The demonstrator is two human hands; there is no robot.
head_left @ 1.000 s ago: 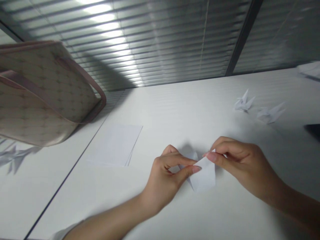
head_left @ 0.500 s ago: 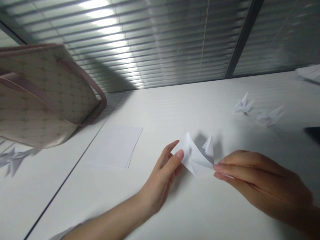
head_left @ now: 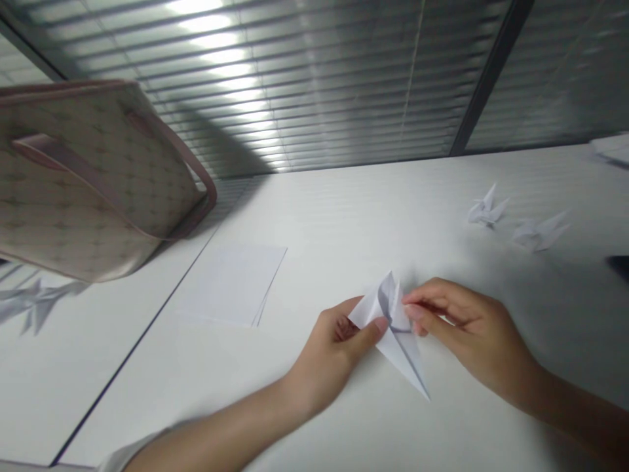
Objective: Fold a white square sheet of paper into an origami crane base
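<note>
A partly folded piece of white origami paper (head_left: 400,354) is held above the table between both hands. One long point of it hangs down toward me, and upright flaps stand at its far side. My left hand (head_left: 334,354) grips its left side, thumb pressed on top near the middle and fingers underneath. My right hand (head_left: 457,328) pinches the right-hand flap between thumb and fingertips. Two folded paper cranes, one farther back (head_left: 486,208) and one to its right (head_left: 539,233), sit on the table beyond my right hand.
A stack of white paper squares (head_left: 233,282) lies left of my hands. A pale patterned handbag (head_left: 93,190) with pink handles stands at the left, with more folded paper (head_left: 34,301) in front of it. A dark object (head_left: 620,265) sits at the right edge. Blinds (head_left: 344,85) rise behind the white table (head_left: 334,216).
The paper's lower flap now points down toward me, where before it was stretched rightward. My right hand has moved left and up to the flap by my left thumb. The view has shifted slightly.
</note>
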